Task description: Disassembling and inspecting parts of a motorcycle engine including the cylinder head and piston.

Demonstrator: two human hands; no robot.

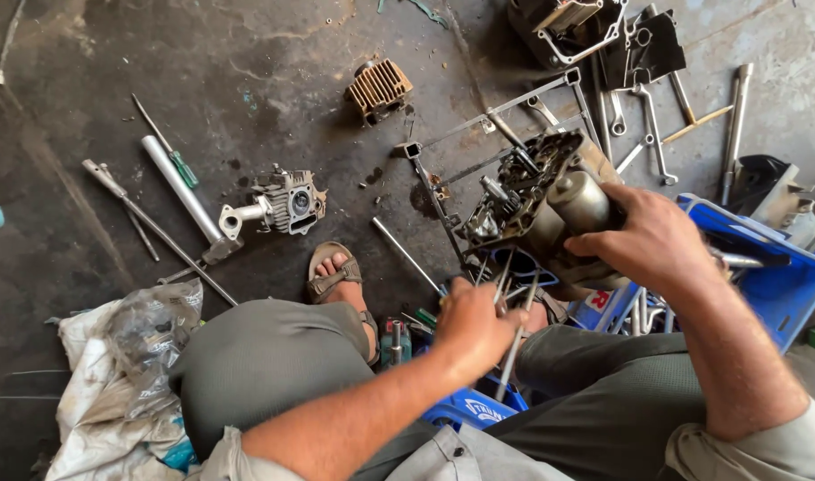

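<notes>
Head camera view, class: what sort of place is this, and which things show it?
Probably a small engine repair workshop: an engine block held over an oil-stained concrete floor, with wrenches and a finned cylinder scattered about.

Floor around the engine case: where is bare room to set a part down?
Bare floor lies upper left, between the finned cylinder and green screwdriver. Crowded upper right around the wrenches and by the blue crate.

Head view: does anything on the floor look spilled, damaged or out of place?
Yes. Dark wet-looking stains mark the concrete floor between the finned cylinder and the cylinder head. Wrenches and rods lie scattered. The right hand steadies the engine case; the left hand grips its long studs.
</notes>
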